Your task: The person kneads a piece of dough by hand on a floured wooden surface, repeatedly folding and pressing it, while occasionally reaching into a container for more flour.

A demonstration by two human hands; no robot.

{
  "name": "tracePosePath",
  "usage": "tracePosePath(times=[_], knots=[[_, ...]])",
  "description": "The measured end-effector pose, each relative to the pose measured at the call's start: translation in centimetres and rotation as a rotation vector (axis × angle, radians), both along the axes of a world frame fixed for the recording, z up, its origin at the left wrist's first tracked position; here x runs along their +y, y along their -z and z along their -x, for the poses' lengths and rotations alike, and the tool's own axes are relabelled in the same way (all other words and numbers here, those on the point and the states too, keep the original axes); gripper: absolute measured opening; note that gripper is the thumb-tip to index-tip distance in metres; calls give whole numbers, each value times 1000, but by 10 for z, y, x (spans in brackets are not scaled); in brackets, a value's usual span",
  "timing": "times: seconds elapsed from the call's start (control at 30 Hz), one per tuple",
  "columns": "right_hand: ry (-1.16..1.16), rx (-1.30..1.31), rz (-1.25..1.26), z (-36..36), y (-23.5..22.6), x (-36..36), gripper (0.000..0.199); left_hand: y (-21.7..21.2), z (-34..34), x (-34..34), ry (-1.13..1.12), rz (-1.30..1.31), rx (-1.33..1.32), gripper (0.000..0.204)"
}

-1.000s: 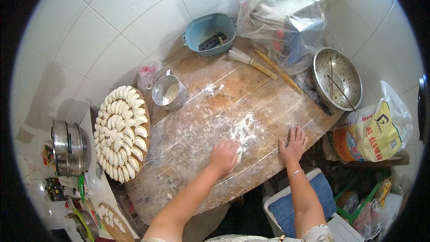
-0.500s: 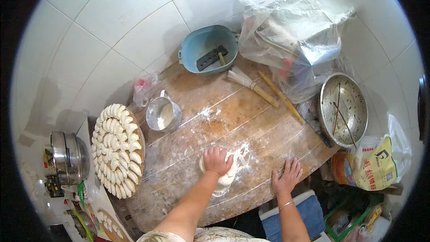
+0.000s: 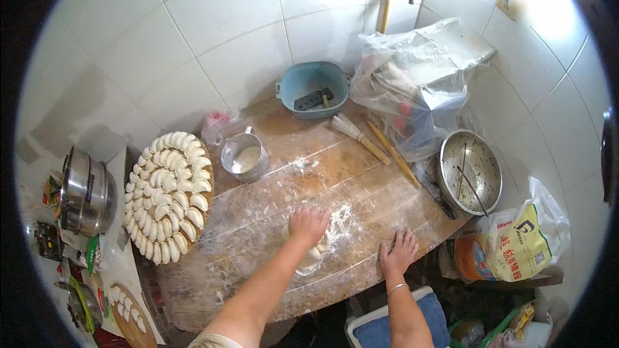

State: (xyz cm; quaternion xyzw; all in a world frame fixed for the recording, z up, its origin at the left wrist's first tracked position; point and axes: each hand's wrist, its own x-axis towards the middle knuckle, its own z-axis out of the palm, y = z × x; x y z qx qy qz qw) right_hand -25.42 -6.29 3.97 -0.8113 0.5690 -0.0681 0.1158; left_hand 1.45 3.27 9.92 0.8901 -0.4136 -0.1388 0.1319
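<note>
My left hand (image 3: 309, 225) presses down on a pale lump of dough (image 3: 314, 256) on the floury wooden table (image 3: 271, 270). Its fingers are together and bent over the far side of the lump, so much of the dough is hidden. My right hand (image 3: 398, 251) wears a thin bracelet on its wrist and rests open, palm down, by the table's near right edge. Scattered white flour (image 3: 340, 220) lies just right of the dough.
At left stands a round board of dumplings (image 3: 205, 209), beside a steel pot (image 3: 97, 196). Farther back are a metal flour cup (image 3: 256, 166), blue basin (image 3: 313, 71), brush (image 3: 361, 138), rolling pin (image 3: 394, 156) and plastic-covered pile (image 3: 412, 84). A steel bowl (image 3: 487, 161) with chopsticks and flour bag (image 3: 516, 245) stand right.
The whole view has tilted upward, bringing the wall tap into sight. My left hand still bears on the dough, now covering more of its right part. My right hand stays flat on the table.
</note>
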Motion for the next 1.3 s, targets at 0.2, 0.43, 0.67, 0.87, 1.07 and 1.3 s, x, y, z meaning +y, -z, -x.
tracePosePath(times=[0.2,0.43,0.67,0.87,1.07,1.3], knots=[[2,74,2,9,6,0,70,42,53,61,180,360,-213,30],[-42,179,-79,9,6,13,73,55,-4,-20,315,152,-95,40],[-36,127,-56,5,1,9,71,58,-29,-81,211,121,-16,38],[-42,46,10,3,9,4,72,11,-46,-84,11,-84,495,61],[-3,17,51,1,5,-3,66,14,19,-20,139,-94,-19,49],[-7,49,-24,3,5,0,68,49,32,18,264,268,-111,36]])
